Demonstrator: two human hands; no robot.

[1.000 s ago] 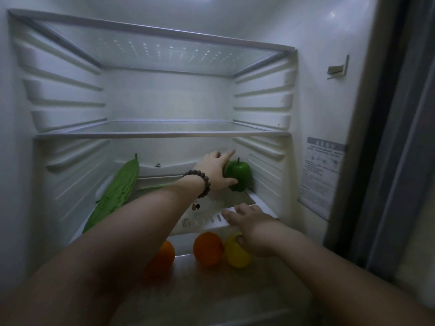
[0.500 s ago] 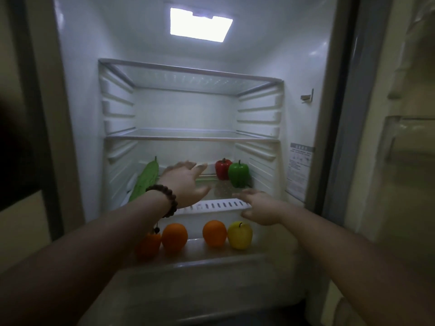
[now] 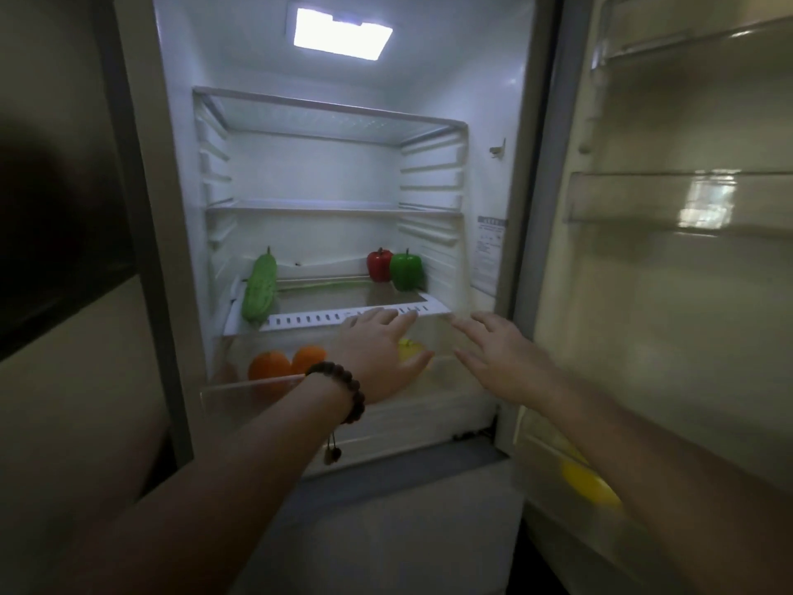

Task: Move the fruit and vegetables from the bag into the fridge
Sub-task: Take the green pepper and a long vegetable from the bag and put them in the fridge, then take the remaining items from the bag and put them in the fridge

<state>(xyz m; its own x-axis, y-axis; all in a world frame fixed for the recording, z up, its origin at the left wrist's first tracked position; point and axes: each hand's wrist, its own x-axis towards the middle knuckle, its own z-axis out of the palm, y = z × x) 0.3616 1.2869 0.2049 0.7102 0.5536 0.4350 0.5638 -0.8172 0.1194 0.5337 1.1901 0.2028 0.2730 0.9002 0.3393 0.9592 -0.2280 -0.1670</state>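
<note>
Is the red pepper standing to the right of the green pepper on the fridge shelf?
No, the red pepper stands left of the green pepper, touching it, at the back right of the shelf.

The left hand (image 3: 379, 358) covers most of a yellow fruit (image 3: 412, 350); left of its wrist, 1 orange fruit (image 3: 226, 373) shows only dimly.

Gourd (image 3: 258, 289) left on shelf (image 3: 343, 317); two peppers (image 3: 394, 270) right rear; oranges (image 3: 286, 363) in the drawer (image 3: 240, 395) beneath.
</note>
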